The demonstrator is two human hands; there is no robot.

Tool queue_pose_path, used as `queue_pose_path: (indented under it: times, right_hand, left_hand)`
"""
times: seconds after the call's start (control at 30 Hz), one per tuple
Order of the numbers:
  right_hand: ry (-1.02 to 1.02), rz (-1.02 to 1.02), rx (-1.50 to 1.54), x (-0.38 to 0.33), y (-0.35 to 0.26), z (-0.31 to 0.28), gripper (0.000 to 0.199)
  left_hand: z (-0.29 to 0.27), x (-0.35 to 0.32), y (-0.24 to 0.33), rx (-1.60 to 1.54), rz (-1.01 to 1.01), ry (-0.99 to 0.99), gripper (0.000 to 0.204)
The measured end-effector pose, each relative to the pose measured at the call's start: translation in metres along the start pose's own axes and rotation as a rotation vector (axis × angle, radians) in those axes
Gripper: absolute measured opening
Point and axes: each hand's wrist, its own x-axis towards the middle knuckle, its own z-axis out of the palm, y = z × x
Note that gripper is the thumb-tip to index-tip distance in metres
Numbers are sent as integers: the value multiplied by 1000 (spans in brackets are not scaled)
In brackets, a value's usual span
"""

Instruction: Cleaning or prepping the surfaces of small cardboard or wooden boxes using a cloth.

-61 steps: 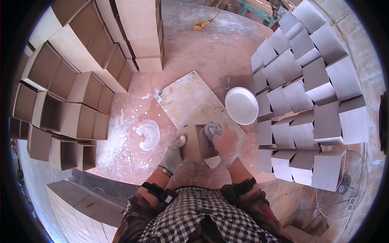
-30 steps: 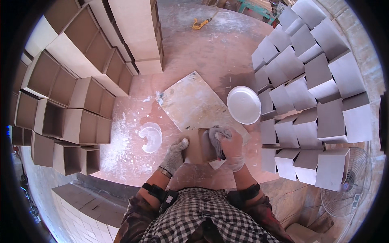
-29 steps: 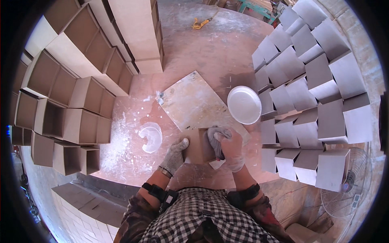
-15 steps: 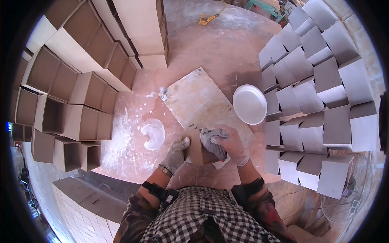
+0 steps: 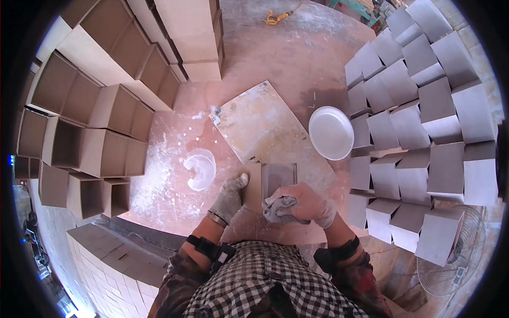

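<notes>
Reddish concrete floor [image 5: 297, 58], dusted white in patches. Lying flat across its middle, a stained rectangular board [image 5: 265, 127], tilted on a diagonal. Sitting just right of the board, a round white basin [image 5: 331, 132]. Resting left of the board, amid white splashes, a curved white lump [image 5: 200, 168]. Standing stacked along the left, open brown boxes [image 5: 106, 132]; crowding the right side, grey-white boxes [image 5: 419, 122]. Lying at the far edge, a yellow cord [image 5: 275, 18]. Standing at the lower right, a wire fan [image 5: 456, 265].
</notes>
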Motion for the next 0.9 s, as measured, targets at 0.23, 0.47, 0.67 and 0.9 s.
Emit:
queue_pose_path:
  times: [0.23, 0.47, 0.67, 0.9]
  right_hand:
    - [-195, 235, -282, 6, -16, -28, 27]
    - [-147, 192, -449, -13, 14, -50, 27]
    - [-222, 252, -544, 0, 8, -48, 28]
    - [-259, 296, -181, 10, 1, -46, 26]
  left_hand:
    - [2, 1, -1, 42, 29, -21, 56]
    - [5, 3, -1, 60, 55, -36, 58]
    - [1, 1, -3, 32, 63, -2, 56]
    - [3, 2, -4, 21, 101, -44, 53]
